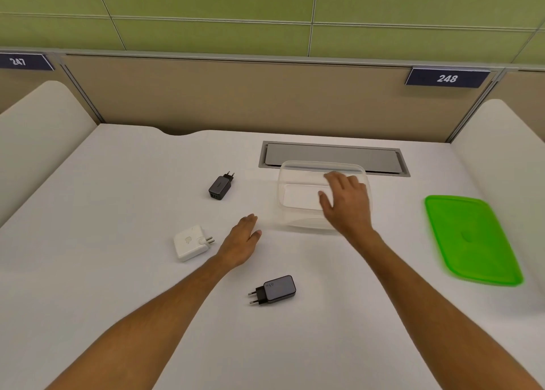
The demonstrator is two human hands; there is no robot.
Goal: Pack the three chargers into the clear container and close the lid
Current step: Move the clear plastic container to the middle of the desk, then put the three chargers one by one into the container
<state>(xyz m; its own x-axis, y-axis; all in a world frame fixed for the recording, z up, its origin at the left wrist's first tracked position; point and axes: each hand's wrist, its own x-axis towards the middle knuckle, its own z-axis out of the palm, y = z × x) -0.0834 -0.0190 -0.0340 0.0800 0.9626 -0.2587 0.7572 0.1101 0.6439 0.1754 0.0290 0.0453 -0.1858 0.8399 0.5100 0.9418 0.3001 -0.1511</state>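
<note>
Three chargers out — hands empty, right hand (348, 202) over clear container (298, 180).

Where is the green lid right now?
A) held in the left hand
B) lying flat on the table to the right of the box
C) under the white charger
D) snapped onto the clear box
B: the green lid lies flat on the table, right of the open box, with neither hand touching it.

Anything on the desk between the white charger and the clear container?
In the head view, only the person's left hand lies between the white charger and the clear container; no other object sits there.
</note>
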